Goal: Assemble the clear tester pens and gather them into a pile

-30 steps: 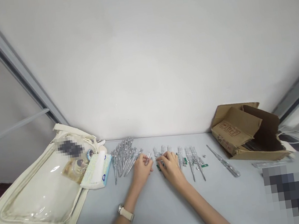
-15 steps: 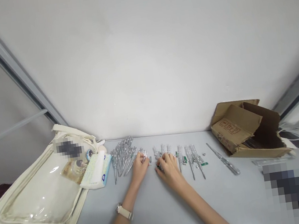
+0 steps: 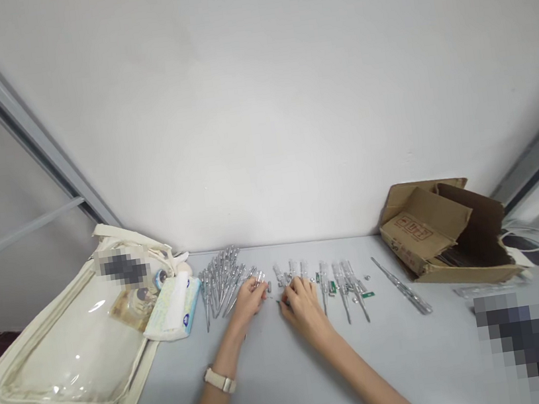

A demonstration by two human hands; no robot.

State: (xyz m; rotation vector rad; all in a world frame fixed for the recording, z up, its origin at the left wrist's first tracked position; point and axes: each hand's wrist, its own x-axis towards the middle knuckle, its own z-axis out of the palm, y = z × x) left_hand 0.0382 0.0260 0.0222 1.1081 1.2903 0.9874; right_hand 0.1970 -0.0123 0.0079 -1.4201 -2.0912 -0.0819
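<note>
My left hand [image 3: 248, 300] rests on the grey table [image 3: 293, 372], fingers curled on a clear-handled tester screwdriver [image 3: 259, 281] at the edge of a pile of several like it [image 3: 220, 279]. My right hand [image 3: 302, 304] lies just to the right, fingertips pinched on a small dark part [image 3: 281, 302] that I cannot make out. Beyond its fingers lie short clear handles [image 3: 292, 270] and more screwdrivers with green bits [image 3: 345, 281]. A watch [image 3: 217, 379] is on my left wrist.
A cream tote bag [image 3: 60, 352] with a tissue pack [image 3: 174, 306] fills the table's left end. An open cardboard box [image 3: 447, 234] stands at the right, a long screwdriver [image 3: 402, 287] lying before it. The white wall runs along the back edge.
My left hand drew slightly left toward the pile with its screwdriver. The right hand shifted a little toward me and kept pinching among the small parts.
</note>
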